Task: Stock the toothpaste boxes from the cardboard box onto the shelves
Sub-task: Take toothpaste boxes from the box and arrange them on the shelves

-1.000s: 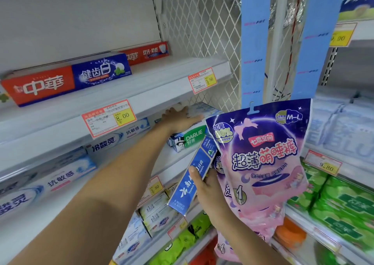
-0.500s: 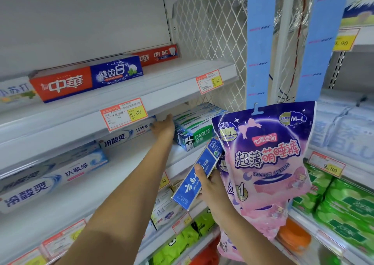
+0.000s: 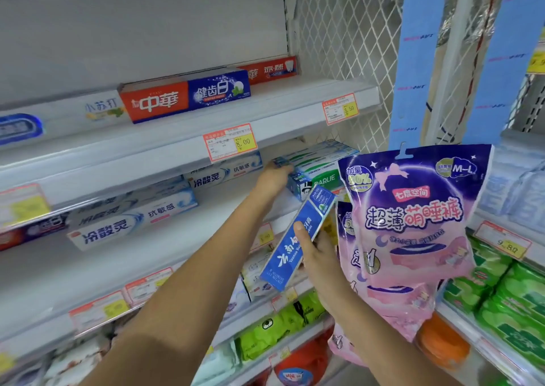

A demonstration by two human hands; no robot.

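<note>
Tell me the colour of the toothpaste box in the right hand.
Toothpaste box: blue with white lettering, clearest in head view.

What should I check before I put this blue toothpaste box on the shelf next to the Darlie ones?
1. Right hand grips the blue toothpaste box, thumb across its face: ok.
2. Bare space on the middle shelf left of the Darlie stack: ok.
3. Left hand out of the way: not ok, it touches the stack's left end.
4. Hanging purple pack clear of the path: cannot tell, it hangs close beside the right hand.
5. Price tag matches this box: cannot tell, too blurred.
</note>
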